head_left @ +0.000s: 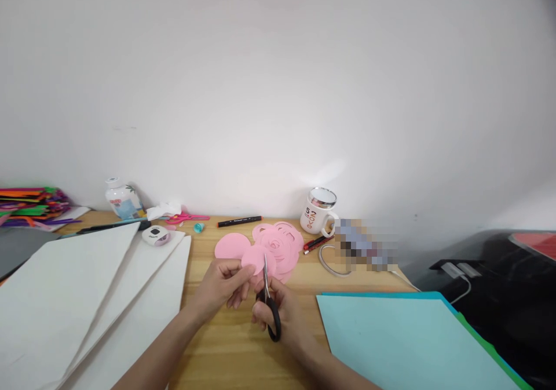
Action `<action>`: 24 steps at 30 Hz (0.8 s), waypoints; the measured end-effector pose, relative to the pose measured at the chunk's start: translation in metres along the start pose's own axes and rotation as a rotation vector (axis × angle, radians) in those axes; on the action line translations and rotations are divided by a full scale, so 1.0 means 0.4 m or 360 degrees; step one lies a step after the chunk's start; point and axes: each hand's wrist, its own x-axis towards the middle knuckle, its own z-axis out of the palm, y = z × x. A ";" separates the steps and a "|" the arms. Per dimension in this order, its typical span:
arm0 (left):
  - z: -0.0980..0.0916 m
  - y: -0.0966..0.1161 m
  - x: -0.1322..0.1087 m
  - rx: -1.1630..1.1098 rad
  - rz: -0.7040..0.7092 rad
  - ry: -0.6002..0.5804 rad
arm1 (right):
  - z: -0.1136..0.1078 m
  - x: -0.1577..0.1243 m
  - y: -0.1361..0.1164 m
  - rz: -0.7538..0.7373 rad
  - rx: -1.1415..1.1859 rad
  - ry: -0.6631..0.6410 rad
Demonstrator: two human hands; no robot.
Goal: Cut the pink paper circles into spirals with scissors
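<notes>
My left hand (223, 288) pinches the edge of a pink paper circle (257, 258) held just above the wooden table (226, 349). My right hand (282, 312) grips black-handled scissors (269, 297), their blades pointing up into that pink circle. Behind it on the table lie another pink circle (232, 245) and pink paper cut into spirals (282, 242).
Large white sheets (87, 297) cover the left of the table; teal and green sheets (403, 338) lie at the right. Along the wall: a black marker (240, 221), white mug (319, 211), red pens (316, 243), white cable (330, 262), small bottle (121, 199), tape dispenser (155, 235), coloured strips (30, 204).
</notes>
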 end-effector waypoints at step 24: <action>0.009 -0.006 0.000 0.0033 0.0022 0.0020 | 0.006 -0.004 0.007 -0.0108 0.0050 -0.0144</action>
